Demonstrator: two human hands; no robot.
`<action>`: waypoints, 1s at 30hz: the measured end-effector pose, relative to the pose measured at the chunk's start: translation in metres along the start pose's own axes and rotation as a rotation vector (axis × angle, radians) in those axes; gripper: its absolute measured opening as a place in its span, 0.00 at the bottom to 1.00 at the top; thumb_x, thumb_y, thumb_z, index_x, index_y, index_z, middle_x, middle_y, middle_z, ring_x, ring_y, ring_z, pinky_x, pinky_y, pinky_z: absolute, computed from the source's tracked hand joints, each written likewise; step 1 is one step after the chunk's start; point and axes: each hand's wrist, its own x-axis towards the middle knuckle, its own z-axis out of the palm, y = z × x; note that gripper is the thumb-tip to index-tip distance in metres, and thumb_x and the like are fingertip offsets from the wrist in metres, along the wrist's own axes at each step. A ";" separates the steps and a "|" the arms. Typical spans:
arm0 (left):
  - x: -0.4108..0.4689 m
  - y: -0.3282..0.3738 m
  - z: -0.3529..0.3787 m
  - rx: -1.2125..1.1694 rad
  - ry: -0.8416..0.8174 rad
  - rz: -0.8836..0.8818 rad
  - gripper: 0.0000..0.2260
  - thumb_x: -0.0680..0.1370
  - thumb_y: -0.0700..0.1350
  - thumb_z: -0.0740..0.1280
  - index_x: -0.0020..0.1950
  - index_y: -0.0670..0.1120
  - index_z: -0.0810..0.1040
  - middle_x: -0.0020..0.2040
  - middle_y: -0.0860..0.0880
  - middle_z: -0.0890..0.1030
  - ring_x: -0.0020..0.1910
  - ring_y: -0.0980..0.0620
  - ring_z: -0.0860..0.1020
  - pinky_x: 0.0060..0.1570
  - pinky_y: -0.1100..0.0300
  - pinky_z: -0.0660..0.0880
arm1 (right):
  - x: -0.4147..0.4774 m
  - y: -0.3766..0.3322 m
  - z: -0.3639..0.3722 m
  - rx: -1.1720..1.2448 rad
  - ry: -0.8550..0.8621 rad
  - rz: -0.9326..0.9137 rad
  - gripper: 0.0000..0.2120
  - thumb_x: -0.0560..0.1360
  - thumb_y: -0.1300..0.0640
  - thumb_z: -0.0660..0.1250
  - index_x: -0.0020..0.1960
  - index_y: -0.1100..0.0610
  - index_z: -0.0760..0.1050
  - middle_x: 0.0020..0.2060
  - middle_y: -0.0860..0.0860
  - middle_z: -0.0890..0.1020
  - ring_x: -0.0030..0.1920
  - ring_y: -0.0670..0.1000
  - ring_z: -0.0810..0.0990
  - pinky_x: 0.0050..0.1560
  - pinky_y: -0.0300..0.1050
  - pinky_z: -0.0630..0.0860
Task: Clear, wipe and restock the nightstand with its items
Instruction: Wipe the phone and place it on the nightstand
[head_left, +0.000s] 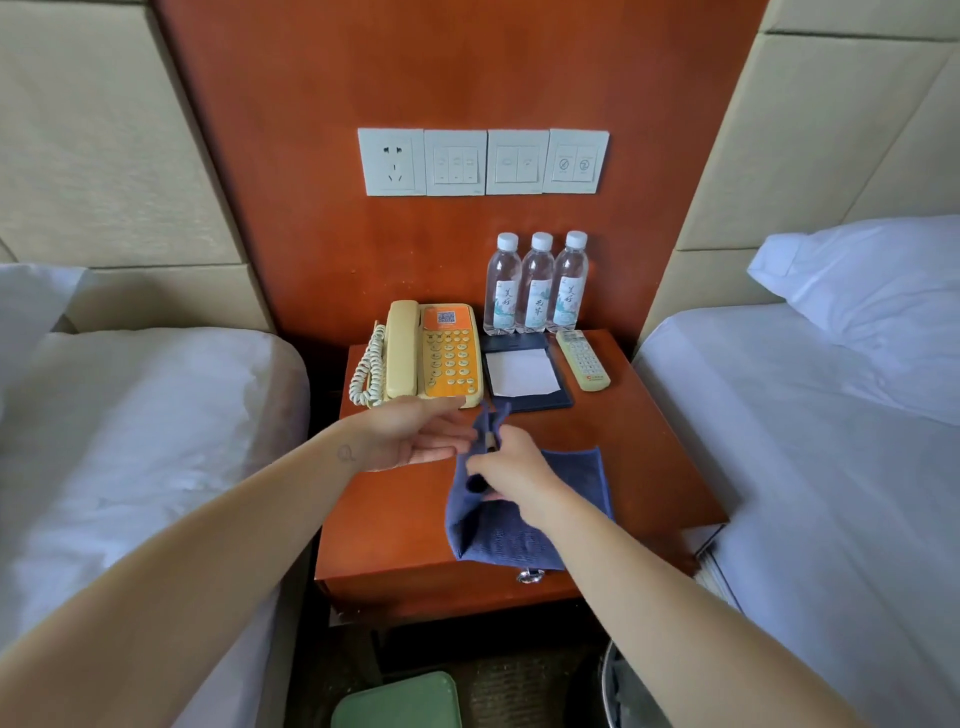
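Nightstand (649, 467), 3 bottles (536, 291), 1 phone (431, 356), 1 remote (583, 360), right hand (511, 467) pinching 1 cloth (571, 473), left hand (410, 436) spread

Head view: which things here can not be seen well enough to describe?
Head view: whether the right hand pinches anything besides the blue cloth; its folds hide that.
Head view: the green object, cut off by the bottom edge.
Head view: the drawer handle, partly under the cloth.
Head view: print on the bottle labels, too small.
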 end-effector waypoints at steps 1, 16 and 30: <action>0.003 -0.003 0.004 0.071 0.031 0.054 0.11 0.80 0.50 0.66 0.53 0.43 0.78 0.53 0.42 0.84 0.43 0.53 0.83 0.44 0.63 0.80 | -0.004 0.001 -0.012 -0.030 0.046 -0.020 0.11 0.73 0.67 0.64 0.44 0.52 0.69 0.38 0.52 0.74 0.40 0.49 0.74 0.37 0.42 0.74; 0.044 -0.053 0.066 1.115 0.153 0.087 0.15 0.76 0.52 0.68 0.37 0.43 0.73 0.32 0.48 0.77 0.35 0.50 0.77 0.39 0.58 0.73 | -0.015 0.080 -0.099 -0.779 0.352 0.056 0.14 0.77 0.51 0.67 0.53 0.62 0.72 0.52 0.57 0.78 0.58 0.59 0.74 0.57 0.49 0.70; -0.019 -0.083 0.044 0.256 0.259 0.070 0.04 0.81 0.40 0.61 0.54 0.43 0.73 0.48 0.45 0.77 0.42 0.50 0.76 0.38 0.59 0.75 | -0.040 0.074 -0.069 -0.051 0.257 0.046 0.05 0.72 0.64 0.71 0.44 0.56 0.78 0.46 0.55 0.83 0.50 0.57 0.82 0.54 0.57 0.80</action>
